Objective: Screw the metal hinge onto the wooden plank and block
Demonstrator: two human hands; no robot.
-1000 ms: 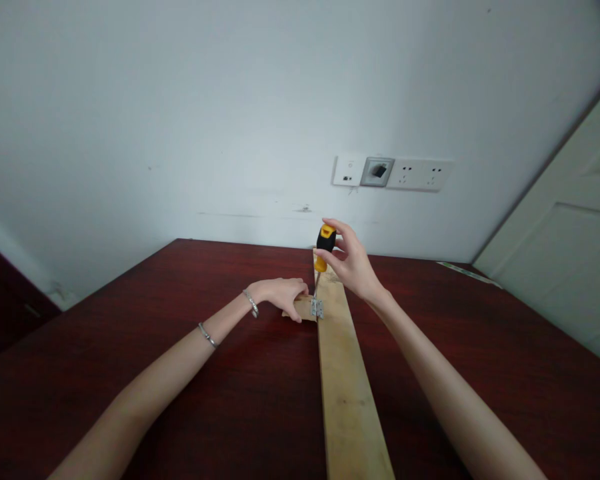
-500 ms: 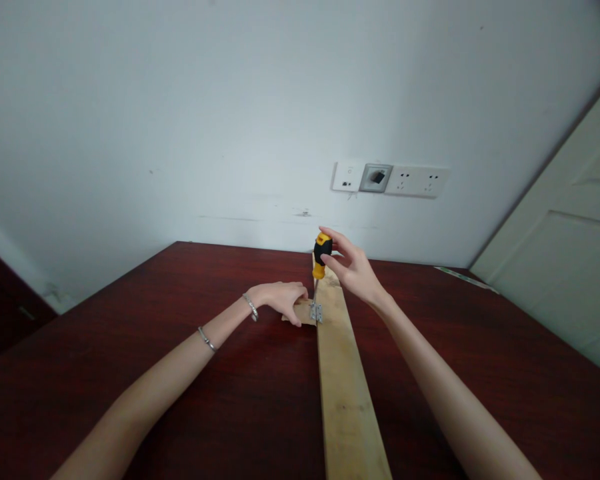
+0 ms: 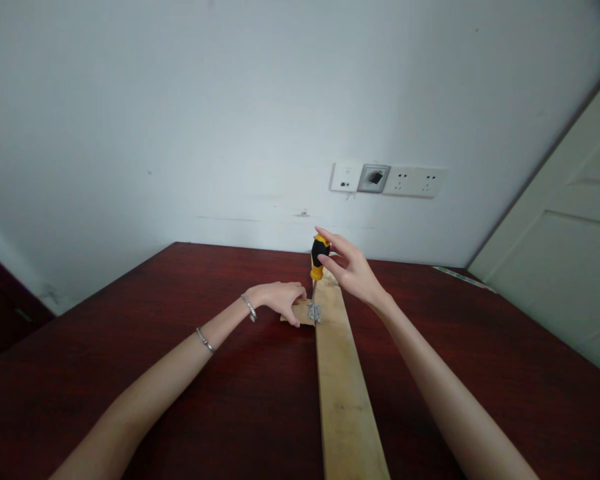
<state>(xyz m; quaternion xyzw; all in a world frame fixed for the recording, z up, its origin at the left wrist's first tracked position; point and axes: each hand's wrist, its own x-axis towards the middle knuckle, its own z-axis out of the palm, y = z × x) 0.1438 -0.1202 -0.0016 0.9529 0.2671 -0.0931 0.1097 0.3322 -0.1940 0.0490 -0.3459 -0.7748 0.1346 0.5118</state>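
Observation:
A long pale wooden plank [image 3: 345,393] lies lengthwise on the dark red table [image 3: 130,347]. A small wooden block [image 3: 304,313] sits against its left edge, joined by a small metal hinge [image 3: 314,311]. My left hand [image 3: 279,298] presses down on the block, fingers curled over it. My right hand [image 3: 353,271] pinches the yellow and black handle of a screwdriver [image 3: 319,259], which stands nearly upright with its tip on the hinge.
A white wall with a row of sockets [image 3: 387,179] rises behind the table. A pale door [image 3: 560,267] stands at the right. Two bracelets circle my left forearm.
My right fingers have shifted round the screwdriver handle, which has dropped slightly. My left hand stays on the block.

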